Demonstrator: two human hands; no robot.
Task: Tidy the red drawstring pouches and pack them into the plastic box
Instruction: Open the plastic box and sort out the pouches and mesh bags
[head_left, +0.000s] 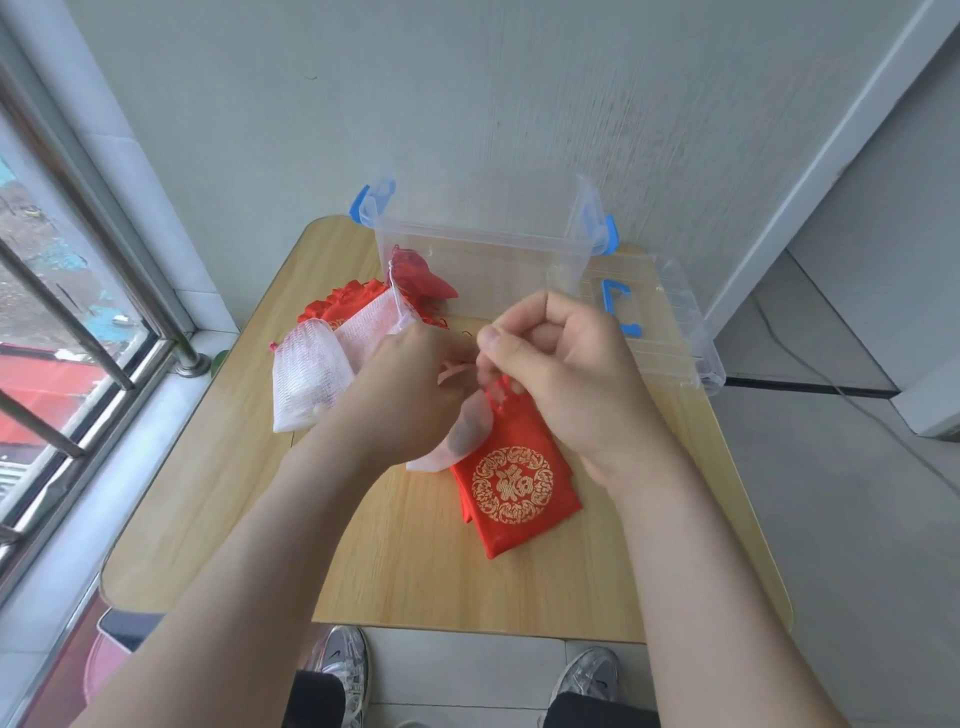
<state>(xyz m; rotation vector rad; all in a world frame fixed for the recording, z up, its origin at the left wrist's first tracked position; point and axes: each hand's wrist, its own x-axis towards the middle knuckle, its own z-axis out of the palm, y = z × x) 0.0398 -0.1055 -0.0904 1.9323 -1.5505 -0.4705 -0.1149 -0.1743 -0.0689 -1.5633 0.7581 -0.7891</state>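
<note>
Head view, glossy red pouch (514, 493), clear box (483, 238)

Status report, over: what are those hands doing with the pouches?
Left hand and right hand pinch red pouch mouth on table. Plastic box open, waiting. White mesh bags at left, not blocking.

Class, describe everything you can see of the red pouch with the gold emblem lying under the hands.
The red pouch looks like shiny satin, with a round gold emblem on its face. It lies flat on the wooden table, gathered mouth away from the person, where the right hand pinches it. A pale translucent piece overlaps its upper left.
</note>
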